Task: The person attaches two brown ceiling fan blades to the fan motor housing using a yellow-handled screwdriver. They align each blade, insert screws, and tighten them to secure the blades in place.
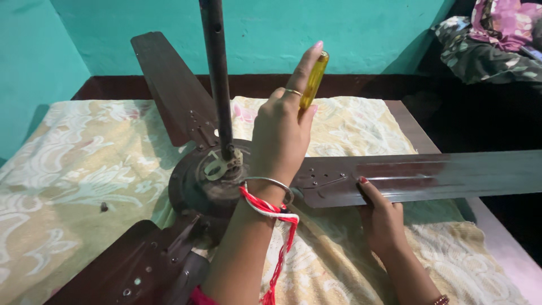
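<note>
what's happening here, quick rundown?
A person has a brown ceiling fan lying on a floral bedsheet. The left hand holds a yellow-handled screwdriver upright above the fan's hub. The right hand presses against the edge of the fan blade pointing right. A small dark screw lies loose on the sheet.

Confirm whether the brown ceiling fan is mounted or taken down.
Taken down: the brown ceiling fan lies on a floral bedsheet, its dark rod pointing up, with both hands on it.
</note>
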